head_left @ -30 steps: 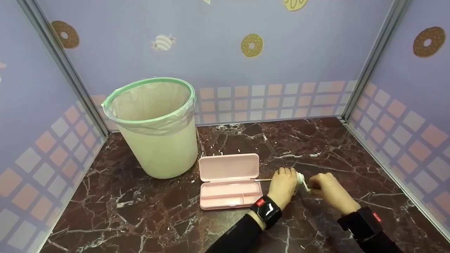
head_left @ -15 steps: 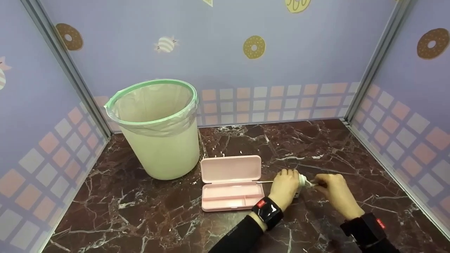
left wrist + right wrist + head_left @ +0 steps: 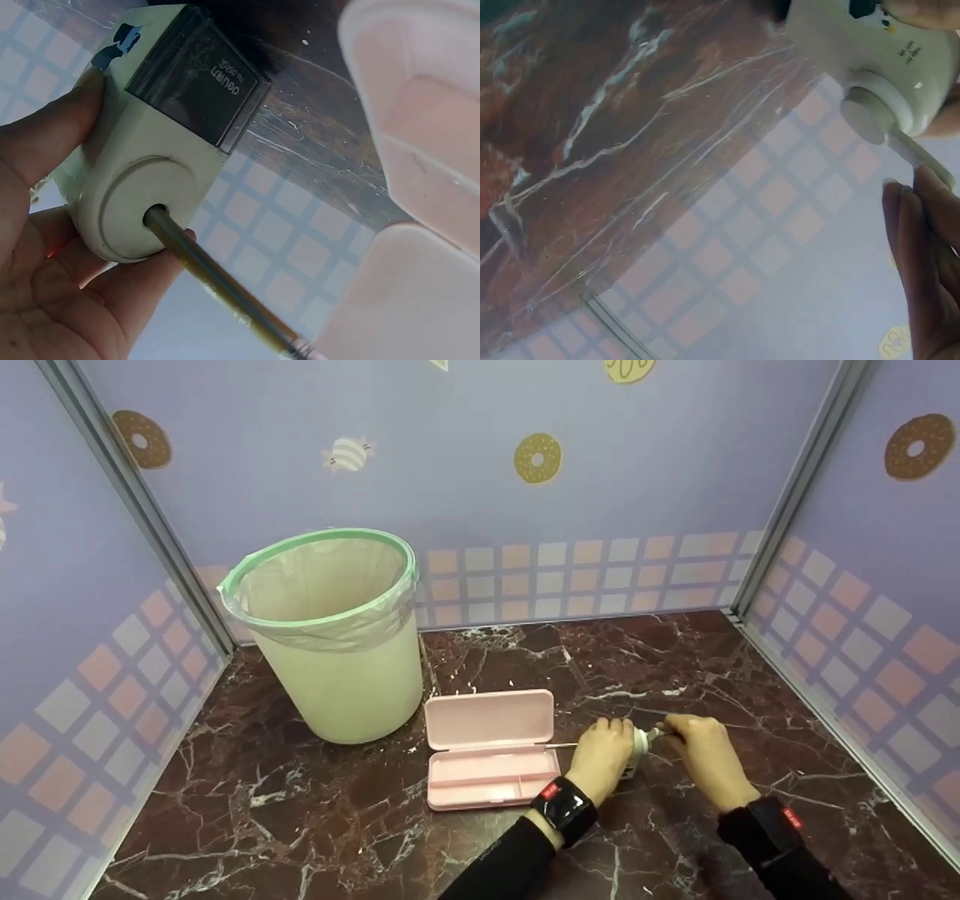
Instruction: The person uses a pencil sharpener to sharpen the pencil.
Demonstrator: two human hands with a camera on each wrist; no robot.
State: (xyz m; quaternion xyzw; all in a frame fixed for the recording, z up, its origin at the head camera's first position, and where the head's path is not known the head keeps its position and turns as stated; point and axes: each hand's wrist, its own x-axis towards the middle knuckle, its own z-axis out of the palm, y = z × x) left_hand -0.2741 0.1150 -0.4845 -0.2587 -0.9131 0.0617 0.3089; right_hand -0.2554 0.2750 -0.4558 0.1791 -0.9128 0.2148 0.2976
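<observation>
My left hand (image 3: 602, 756) grips a white crank pencil sharpener (image 3: 135, 142), its fingers wrapped around the body. A dark see-through shavings drawer (image 3: 202, 82) shows on one side. From the round hole in the sharpener's face sticks a pencil (image 3: 225, 289) with a metal band near its far end, pointing toward the pink pencil case (image 3: 491, 720). My right hand (image 3: 705, 750) pinches the end of the crank handle (image 3: 922, 159) between thumb and fingers, on the sharpener's other side. The open pencil case lies left of the left hand, its lid tipped back.
A pale bin (image 3: 345, 682) with a green rim and a plastic liner stands at the back left. White crumbs lie on the dark marbled tabletop (image 3: 300, 825) near the case. Patterned panels (image 3: 480, 472) enclose the back and sides.
My right hand has moved up with the crank handle, which has turned from pointing down to pointing up and right. The left hand keeps holding the sharpener in nearly the same place.
</observation>
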